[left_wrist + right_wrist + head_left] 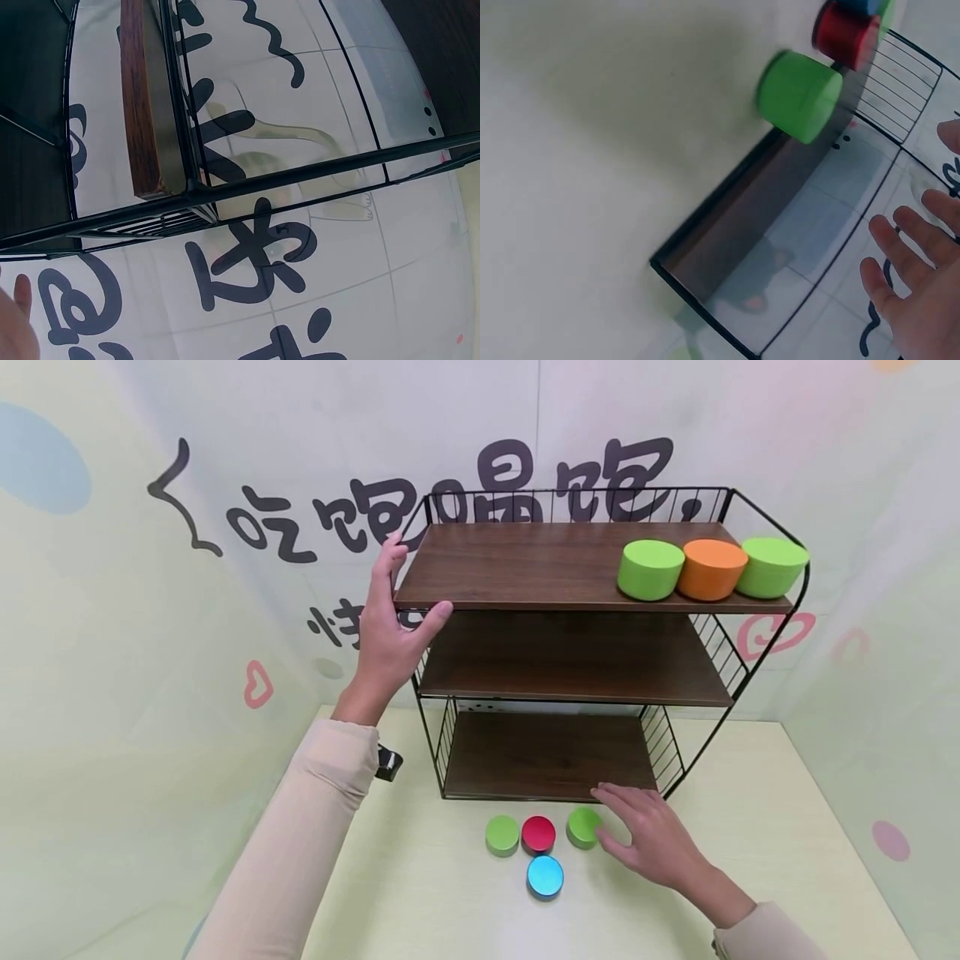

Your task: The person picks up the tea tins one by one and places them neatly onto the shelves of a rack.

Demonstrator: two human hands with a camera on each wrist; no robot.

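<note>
My left hand [390,618] holds the front left corner of a three-tier shelf rack [555,610], with dark wood boards and black wire sides. Its thumb lies at the top board's front edge, the fingers along the outer side. Low at the right, my right hand [648,835] reaches over the table with fingers spread, holding nothing. Its thumb is right beside a green cylinder [582,828]. In the right wrist view that green cylinder [799,94] stands apart from the fingers. A red cylinder [538,834], another green one and a blue cylinder [545,877] stand to its left.
On the top board's right end sit a green cylinder [650,570], an orange cylinder [712,570] and another green one in a row. A pale table [420,893] carries the rack. Behind it hangs a white backdrop [337,427] with black characters, and pale side walls flank it.
</note>
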